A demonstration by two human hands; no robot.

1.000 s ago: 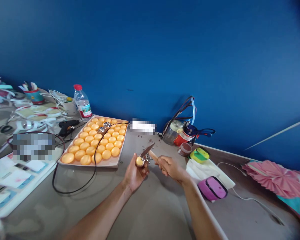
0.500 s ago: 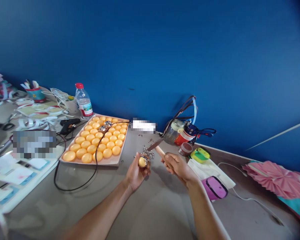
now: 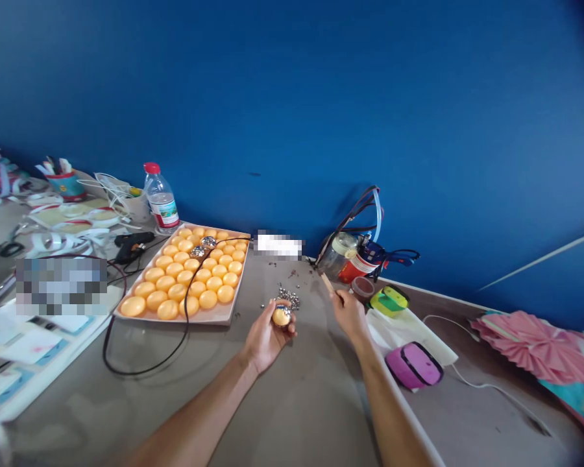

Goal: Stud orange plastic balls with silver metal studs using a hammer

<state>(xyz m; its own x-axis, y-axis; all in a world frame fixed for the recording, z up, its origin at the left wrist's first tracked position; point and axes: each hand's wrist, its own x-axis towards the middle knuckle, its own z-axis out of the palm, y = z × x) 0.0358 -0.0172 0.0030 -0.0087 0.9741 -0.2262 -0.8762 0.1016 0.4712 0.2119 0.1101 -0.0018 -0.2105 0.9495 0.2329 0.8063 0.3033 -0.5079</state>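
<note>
My left hand [image 3: 267,334] is closed around an orange ball [image 3: 281,317], whose upper side carries shiny silver pieces. Just beyond it on the table lies a small heap of silver beads [image 3: 289,298]. My right hand [image 3: 349,312] grips a wooden-handled tool [image 3: 327,283], pointing away from me toward the jar; its far end is too dark to make out. To the left, a shallow tray [image 3: 224,319] holds many plain orange balls [image 3: 207,299] and two silver-covered balls [image 3: 208,242].
A black cable [image 3: 187,305] crosses the tray. Behind it stands a water bottle [image 3: 164,204]. A glass jar [image 3: 338,258], a red can [image 3: 356,267] and a small brown pot [image 3: 363,288] stand near the wall. Yellow-green [image 3: 390,300] and purple [image 3: 413,365] cases lie at right.
My right hand has drawn the wooden-handled tool away from the ball and bead heap, to the right. My left hand still holds the ball, shifted slightly right.
</note>
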